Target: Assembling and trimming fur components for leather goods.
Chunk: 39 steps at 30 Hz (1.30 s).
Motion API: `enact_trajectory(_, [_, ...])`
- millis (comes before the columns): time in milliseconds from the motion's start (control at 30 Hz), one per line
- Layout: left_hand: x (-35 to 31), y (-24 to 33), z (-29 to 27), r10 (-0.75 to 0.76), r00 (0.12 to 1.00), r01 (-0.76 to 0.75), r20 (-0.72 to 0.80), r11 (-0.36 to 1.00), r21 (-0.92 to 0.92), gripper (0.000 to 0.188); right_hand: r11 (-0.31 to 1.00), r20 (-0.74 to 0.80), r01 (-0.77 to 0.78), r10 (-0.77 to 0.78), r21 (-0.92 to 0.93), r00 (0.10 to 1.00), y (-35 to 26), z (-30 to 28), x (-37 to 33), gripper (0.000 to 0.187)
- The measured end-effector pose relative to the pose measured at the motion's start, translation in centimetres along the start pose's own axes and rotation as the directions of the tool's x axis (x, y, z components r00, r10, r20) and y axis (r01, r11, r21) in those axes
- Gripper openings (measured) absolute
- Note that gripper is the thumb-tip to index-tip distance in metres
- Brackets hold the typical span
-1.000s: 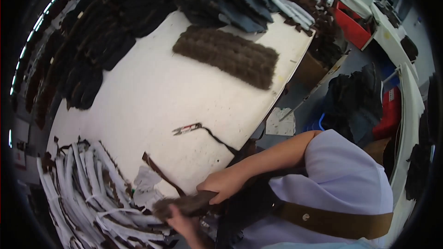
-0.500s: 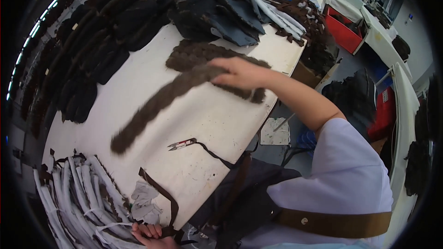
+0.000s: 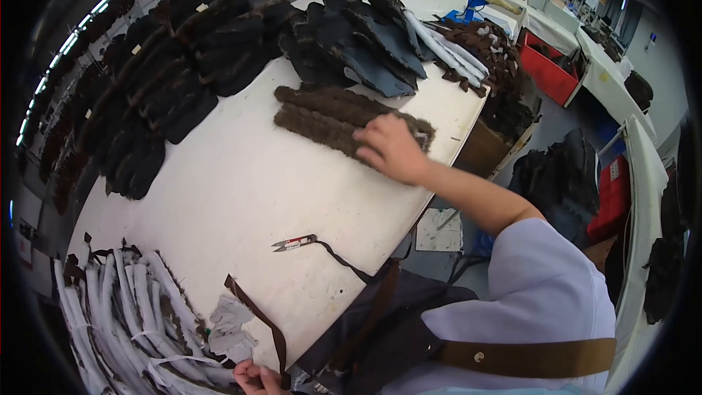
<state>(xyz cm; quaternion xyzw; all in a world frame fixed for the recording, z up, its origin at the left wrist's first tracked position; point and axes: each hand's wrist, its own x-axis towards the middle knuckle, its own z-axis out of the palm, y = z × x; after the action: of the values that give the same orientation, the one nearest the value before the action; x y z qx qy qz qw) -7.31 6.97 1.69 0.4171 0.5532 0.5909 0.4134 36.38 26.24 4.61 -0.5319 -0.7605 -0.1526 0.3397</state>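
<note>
My right hand (image 3: pixel 393 149) is over the right part of brown fur strips (image 3: pixel 314 126) lying side by side on the white table (image 3: pixel 212 190). Its fingers are bent and apart, touching the fur. At the lower edge, my left hand (image 3: pixel 257 379) has its fingers curled; whatever is in them is hidden. Close by it are a dark brown strap (image 3: pixel 267 318) and a crumpled grey-white cloth (image 3: pixel 231 328). Thread snips (image 3: pixel 295 242) with a red-marked handle lie between my hands, tied to a dark cord (image 3: pixel 344 262).
Bundled white-backed fur strips (image 3: pixel 121 307) fill the near left. Dark fur-edged pieces (image 3: pixel 157 80) line the left edge, with dark blue-grey pieces (image 3: pixel 358 40) at the back. Brown scraps (image 3: pixel 479 44) sit far right, near a red bin (image 3: pixel 548 69).
The long fur strip my right hand was carrying now lies with the others. That hand has come nearer and its grip has loosened. My left hand has shifted slightly right.
</note>
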Motion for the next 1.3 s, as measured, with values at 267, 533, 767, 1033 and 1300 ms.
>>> enact_trajectory(267, [-3.3,2.9,8.0,-0.001,0.912,-0.201,0.409,0.87,0.451,0.06,0.203,0.263,-0.184,-0.503,0.962,0.823,-21.9,-2.3,-4.8,0.03])
enact_trajectory(533, [-6.6,2.3,3.7,-0.114,0.866,-0.288,0.488,0.684,0.671,0.059,0.176,0.336,-0.287,-0.471,0.942,0.816,-22.4,-2.4,-9.8,0.011])
enact_trajectory(767, [-11.9,-2.5,-4.9,-0.237,0.937,-0.178,0.256,0.306,0.935,0.027,0.111,0.908,-0.907,0.059,0.407,0.414,-11.8,-2.1,-19.6,0.004])
enact_trajectory(1033, [-10.1,-8.3,-2.1,-0.158,0.942,-0.176,0.295,0.514,0.84,0.04,0.74,0.552,-0.603,0.381,0.3,0.742,-9.0,4.6,-24.0,0.012])
enact_trajectory(1300, [-9.6,1.5,-1.7,-0.178,0.943,-0.027,0.282,0.802,0.597,0.033,0.945,0.086,-0.084,0.06,0.316,0.995,-6.8,-0.3,-9.4,0.013])
